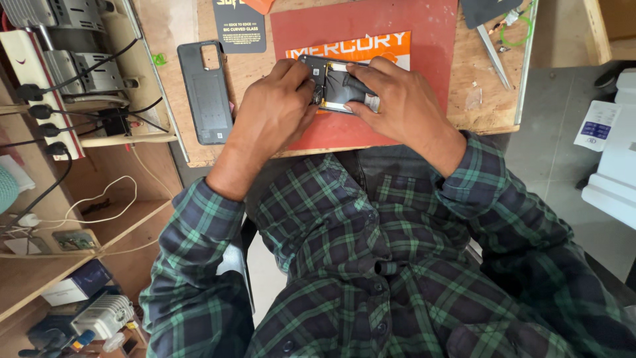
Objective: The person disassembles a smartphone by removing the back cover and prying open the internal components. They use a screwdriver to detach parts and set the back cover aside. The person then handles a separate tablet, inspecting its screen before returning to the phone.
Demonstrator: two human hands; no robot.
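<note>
Opened phone (338,86) lies on red mat (371,129) on bench (474,99), both hands on it. Left hand (275,109) fingers closed on its left end; right hand (397,106) fingers pinch a dark part, possibly a tool. Back cover (205,93) lies well left; tweezers (493,56) right.

I see a worn wooden workbench (477,99) over grey floor tiles (556,152), wooden shelves (40,272) at left with a power strip (40,86) and trailing cables, all evenly lit
</note>
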